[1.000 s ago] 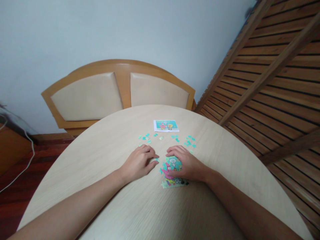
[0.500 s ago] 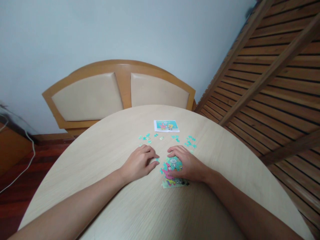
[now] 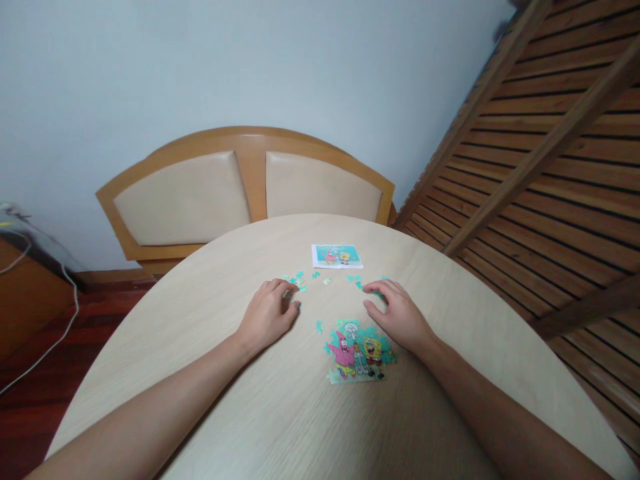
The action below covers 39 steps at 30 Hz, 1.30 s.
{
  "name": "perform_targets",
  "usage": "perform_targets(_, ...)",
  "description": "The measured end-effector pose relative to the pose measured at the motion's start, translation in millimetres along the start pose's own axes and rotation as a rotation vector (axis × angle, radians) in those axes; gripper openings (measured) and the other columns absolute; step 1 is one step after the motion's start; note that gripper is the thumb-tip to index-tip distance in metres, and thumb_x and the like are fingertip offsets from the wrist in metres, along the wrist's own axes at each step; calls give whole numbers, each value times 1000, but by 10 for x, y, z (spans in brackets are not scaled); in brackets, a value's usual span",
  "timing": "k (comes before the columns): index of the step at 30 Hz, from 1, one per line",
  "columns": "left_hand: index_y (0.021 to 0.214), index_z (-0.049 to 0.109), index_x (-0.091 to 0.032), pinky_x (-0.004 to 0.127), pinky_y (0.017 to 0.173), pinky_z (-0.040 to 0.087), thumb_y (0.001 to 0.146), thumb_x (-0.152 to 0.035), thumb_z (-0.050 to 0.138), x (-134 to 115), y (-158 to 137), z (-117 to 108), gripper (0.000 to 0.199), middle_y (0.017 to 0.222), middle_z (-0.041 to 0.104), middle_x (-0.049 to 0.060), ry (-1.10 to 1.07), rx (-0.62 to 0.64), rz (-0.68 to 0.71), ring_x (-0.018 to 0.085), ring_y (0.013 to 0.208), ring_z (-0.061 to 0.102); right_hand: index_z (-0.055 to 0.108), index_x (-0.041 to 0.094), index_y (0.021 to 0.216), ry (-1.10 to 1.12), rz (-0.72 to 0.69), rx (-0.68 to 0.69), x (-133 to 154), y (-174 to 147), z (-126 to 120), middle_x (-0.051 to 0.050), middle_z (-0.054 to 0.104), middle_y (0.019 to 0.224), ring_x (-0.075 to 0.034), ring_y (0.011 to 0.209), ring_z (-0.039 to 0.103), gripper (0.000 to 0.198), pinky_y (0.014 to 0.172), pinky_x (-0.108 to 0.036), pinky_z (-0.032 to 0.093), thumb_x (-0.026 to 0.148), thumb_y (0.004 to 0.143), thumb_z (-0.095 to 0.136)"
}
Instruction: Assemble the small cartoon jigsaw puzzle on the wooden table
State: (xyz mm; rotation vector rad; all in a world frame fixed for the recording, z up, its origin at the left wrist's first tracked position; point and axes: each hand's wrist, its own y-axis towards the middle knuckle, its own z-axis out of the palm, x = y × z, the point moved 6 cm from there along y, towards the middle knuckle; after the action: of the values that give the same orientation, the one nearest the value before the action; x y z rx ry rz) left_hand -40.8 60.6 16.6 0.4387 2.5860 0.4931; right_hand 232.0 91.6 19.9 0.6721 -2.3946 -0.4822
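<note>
A partly joined jigsaw puzzle (image 3: 359,353) with cartoon figures on teal lies near the middle front of the table. My left hand (image 3: 270,310) rests left of it, thumb and fingers apart, close to several loose teal pieces (image 3: 299,279). Beyond the puzzle's right side, my right hand (image 3: 397,313) hovers or rests with thumb and fingers apart, its fingertips beside more loose pieces (image 3: 356,280); some behind it are partly hidden. One loose piece (image 3: 319,326) sits just off the puzzle's upper left corner. Neither hand shows anything held.
A picture card (image 3: 337,256) with the same cartoon figures lies at the back of the round wooden table (image 3: 240,427). Behind the table stands a bench with padded backrest (image 3: 185,200) against the wall. Slatted wood (image 3: 560,180) rises on the right; a white cable (image 3: 75,307) hangs at left.
My right hand has moved up and right off the puzzle, uncovering its right part. My left hand has drawn slightly left and away from the loose piece. The view has shifted a little.
</note>
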Motion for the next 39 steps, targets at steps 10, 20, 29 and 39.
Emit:
perform_targets(10, 126, 64, -19, 53, 111, 42, 99, -27, 50, -140, -20, 99, 32, 135, 64, 9, 51, 78, 184, 29, 129, 51, 64, 23, 105, -50, 49, -4, -82, -26, 52, -9, 70, 109, -31, 106, 62, 21, 96, -52, 47, 28, 85, 59)
perform_targets(20, 108, 66, -20, 46, 98, 51, 93, -22, 62, -289, 4, 7, 16, 105, 72, 5, -21, 102, 197, 26, 106, 61, 63, 21, 107, -52, 67, 24, -102, -28, 72, -10, 69, 111, -31, 109, 60, 22, 98, -53, 46, 29, 87, 58)
perform_targets(29, 110, 66, -20, 42, 92, 52, 96, -18, 57, -288, -6, 36, 17, 105, 72, 6, 19, 133, 201, 24, 102, 64, 64, 22, 106, -53, 64, 15, -106, -24, 69, -9, 70, 110, -30, 107, 61, 22, 97, -50, 47, 28, 86, 58)
perform_targets(39, 98, 73, -22, 41, 88, 50, 95, -26, 62, -243, 30, 39, 12, 100, 72, 5, 61, 119, 150, 24, 95, 64, 64, 21, 106, -61, 66, 20, -114, -28, 77, -9, 70, 111, -29, 108, 61, 21, 97, -48, 46, 29, 87, 58)
